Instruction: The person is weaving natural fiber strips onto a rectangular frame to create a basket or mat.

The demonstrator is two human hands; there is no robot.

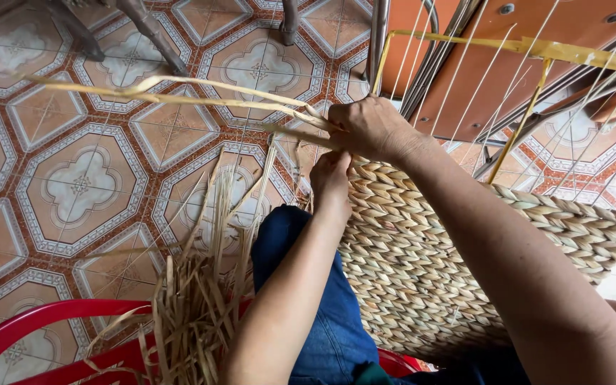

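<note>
Item: woven basket panel (pixel 422 264), plaited from pale dried grass, laid across the lap over a blue trouser leg (pixel 322 299); its far edge is unfinished and is met by both hands.

Right hand (pixel 372 128): closed on a bundle of long dried strands (pixel 180 96) at the panel's far edge; the strands are drawn out to the left above the floor.

Left hand (pixel 331 178): set just below the right, fingers curled against the panel's edge; whether a strand is pinched cannot be told. The two hands are held close together, almost touching.

Frame: thin yellow rods (pixel 522 121) and pale upright strings are seen rising from the panel toward an orange board (pixel 493 64).

Surroundings: loose dried grass (pixel 194 314) heaped at lower left, over a red plastic rim (pixel 30 321); patterned tile floor (pixel 80 178) beneath
</note>
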